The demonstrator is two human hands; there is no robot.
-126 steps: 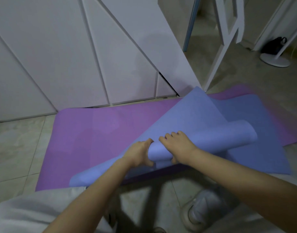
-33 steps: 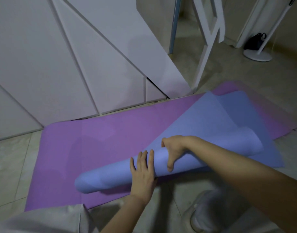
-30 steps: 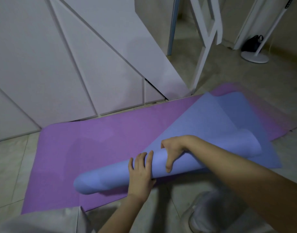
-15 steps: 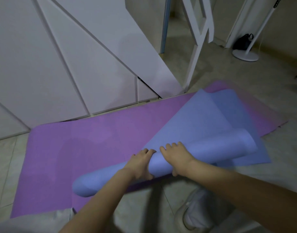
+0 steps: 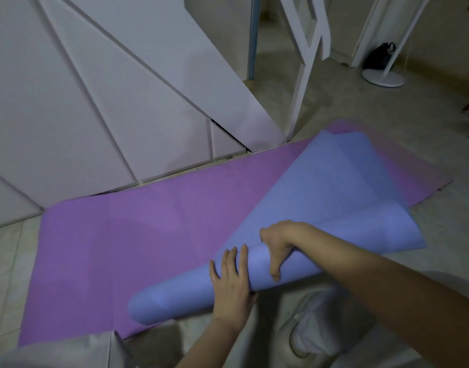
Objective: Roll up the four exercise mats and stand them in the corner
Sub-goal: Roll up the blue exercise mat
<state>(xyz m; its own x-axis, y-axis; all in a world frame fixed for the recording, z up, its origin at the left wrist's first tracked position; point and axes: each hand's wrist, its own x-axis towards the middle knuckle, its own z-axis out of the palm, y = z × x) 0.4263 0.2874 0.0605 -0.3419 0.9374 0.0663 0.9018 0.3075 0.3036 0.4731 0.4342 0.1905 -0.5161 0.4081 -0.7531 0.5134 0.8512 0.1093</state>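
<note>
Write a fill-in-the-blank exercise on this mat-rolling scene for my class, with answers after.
1. The partly rolled blue mat lies on a flat mat coloured ____.
2. The left hand lies flat on the roll; the hand curled over it is the ____ one.
3. Beside the white stand sits a bag coloured ____.
Answers: purple; right; black.

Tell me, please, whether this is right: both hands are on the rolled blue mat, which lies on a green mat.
Not quite: the head view shows a purple mat, not a green one, under the blue mat; the left hand and right hand are on its roll.
</note>
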